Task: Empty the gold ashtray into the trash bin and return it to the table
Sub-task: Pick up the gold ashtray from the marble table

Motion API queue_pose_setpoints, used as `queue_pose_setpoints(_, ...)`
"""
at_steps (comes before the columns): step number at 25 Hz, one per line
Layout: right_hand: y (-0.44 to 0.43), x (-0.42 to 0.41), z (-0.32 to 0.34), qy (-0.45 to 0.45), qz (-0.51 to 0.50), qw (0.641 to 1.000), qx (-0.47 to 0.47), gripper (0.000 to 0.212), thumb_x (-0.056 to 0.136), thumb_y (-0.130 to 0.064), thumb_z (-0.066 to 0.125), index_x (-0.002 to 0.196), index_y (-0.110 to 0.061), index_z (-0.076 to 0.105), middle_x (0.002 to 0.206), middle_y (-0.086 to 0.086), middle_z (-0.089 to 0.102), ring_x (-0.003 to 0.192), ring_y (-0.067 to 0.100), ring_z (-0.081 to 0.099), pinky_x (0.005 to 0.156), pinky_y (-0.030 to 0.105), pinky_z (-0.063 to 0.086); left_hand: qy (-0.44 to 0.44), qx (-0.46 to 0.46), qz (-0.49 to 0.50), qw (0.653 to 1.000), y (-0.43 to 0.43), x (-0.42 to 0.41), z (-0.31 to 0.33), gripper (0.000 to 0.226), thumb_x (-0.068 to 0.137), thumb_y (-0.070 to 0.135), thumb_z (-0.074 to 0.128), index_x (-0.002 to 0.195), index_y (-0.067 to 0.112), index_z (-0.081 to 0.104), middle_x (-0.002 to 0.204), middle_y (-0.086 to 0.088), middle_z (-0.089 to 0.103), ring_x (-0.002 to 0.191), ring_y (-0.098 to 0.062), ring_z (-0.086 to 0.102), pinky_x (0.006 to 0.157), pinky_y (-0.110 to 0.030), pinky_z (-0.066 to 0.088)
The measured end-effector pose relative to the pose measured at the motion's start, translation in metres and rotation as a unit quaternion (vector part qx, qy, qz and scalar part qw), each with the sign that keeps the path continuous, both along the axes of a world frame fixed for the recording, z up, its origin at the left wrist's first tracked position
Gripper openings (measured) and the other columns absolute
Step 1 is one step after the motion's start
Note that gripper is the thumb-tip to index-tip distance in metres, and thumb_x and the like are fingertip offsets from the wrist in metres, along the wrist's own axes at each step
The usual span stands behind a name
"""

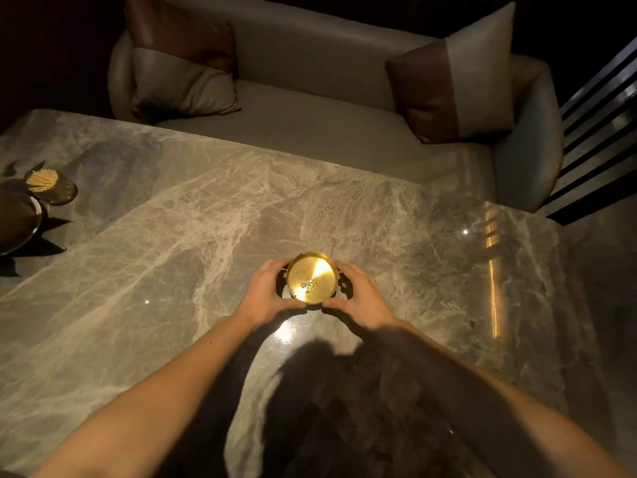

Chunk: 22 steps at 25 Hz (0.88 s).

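A round gold ashtray [312,277] with a few dark crumbs of ash in its bowl is at the middle of the grey marble table [172,219]. My left hand [265,293] cups its left side and my right hand [362,294] cups its right side, fingers curled around the rim. Whether the ashtray rests on the table or is just above it, I cannot tell. No trash bin is in view.
A toothpick holder [42,181] on a small dish and a dark round plate [17,222] stand at the table's left edge. Behind the table is a beige sofa [310,108] with two-tone cushions. Dark slats [599,132] rise at the right.
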State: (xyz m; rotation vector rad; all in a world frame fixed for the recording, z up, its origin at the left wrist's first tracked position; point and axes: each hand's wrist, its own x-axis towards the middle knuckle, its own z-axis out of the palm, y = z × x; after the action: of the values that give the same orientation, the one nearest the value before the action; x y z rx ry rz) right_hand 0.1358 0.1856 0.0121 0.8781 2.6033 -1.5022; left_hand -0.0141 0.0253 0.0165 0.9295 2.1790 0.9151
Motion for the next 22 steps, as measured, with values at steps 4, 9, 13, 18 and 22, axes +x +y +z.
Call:
queue_pose_setpoints(4, 0.011, 0.016, 0.026, 0.045, -0.027, 0.998, 0.015, 0.082, 0.068, -0.027, 0.087, 0.14, -0.023, 0.047, 0.132, -0.006, 0.053, 0.118, 0.006, 0.052, 0.095, 0.008, 0.038, 0.02, 0.042, -0.007, 0.999, 0.014, 0.004, 0.028, 0.092, 0.053, 0.034, 0.092, 0.134, 0.021, 0.05, 0.122, 0.005, 0.051, 0.107, -0.011, 0.051, 0.096, -0.024, 0.042)
queue_pose_setpoints(9, 0.03, 0.059, 0.054, 0.102, -0.082, 0.991, 0.007, 0.08, 0.067, -0.031, 0.087, 0.138, -0.029, 0.049, 0.132, -0.01, 0.053, 0.118, 0.006, 0.053, 0.1, 0.024, 0.046, -0.004, 0.105, -0.016, 0.994, 0.041, 0.039, 0.059, 0.092, 0.052, 0.033, 0.092, 0.134, 0.022, 0.051, 0.126, 0.003, 0.053, 0.11, -0.002, 0.054, 0.095, -0.015, 0.044)
queue_pose_setpoints(13, 0.053, 0.114, 0.073, 0.132, -0.123, 0.984, 0.001, 0.08, 0.067, -0.029, 0.087, 0.137, -0.029, 0.05, 0.132, -0.009, 0.053, 0.117, 0.01, 0.056, 0.1, 0.033, 0.05, -0.019, 0.146, -0.029, 0.989, 0.072, 0.088, 0.077, 0.089, 0.054, 0.031, 0.092, 0.133, 0.026, 0.051, 0.127, 0.012, 0.052, 0.115, 0.002, 0.052, 0.097, -0.016, 0.044)
queue_pose_setpoints(18, 0.09, 0.191, 0.091, 0.144, -0.138, 0.98, 0.005, 0.079, 0.066, -0.025, 0.087, 0.134, -0.032, 0.049, 0.131, -0.009, 0.053, 0.117, 0.01, 0.055, 0.101, 0.033, 0.05, -0.024, 0.17, -0.039, 0.984, 0.112, 0.165, 0.092, 0.09, 0.054, 0.033, 0.092, 0.134, 0.025, 0.052, 0.131, 0.009, 0.053, 0.118, -0.002, 0.054, 0.101, -0.023, 0.046)
queue_pose_setpoints(22, 0.108, 0.242, 0.099, 0.158, -0.144, 0.977, -0.004, 0.078, 0.065, -0.029, 0.086, 0.133, -0.034, 0.049, 0.128, -0.012, 0.053, 0.118, 0.009, 0.055, 0.101, 0.036, 0.05, -0.027, 0.183, -0.043, 0.982, 0.131, 0.215, 0.101, 0.09, 0.053, 0.037, 0.091, 0.133, 0.025, 0.053, 0.132, 0.006, 0.054, 0.117, -0.003, 0.055, 0.1, -0.024, 0.047)
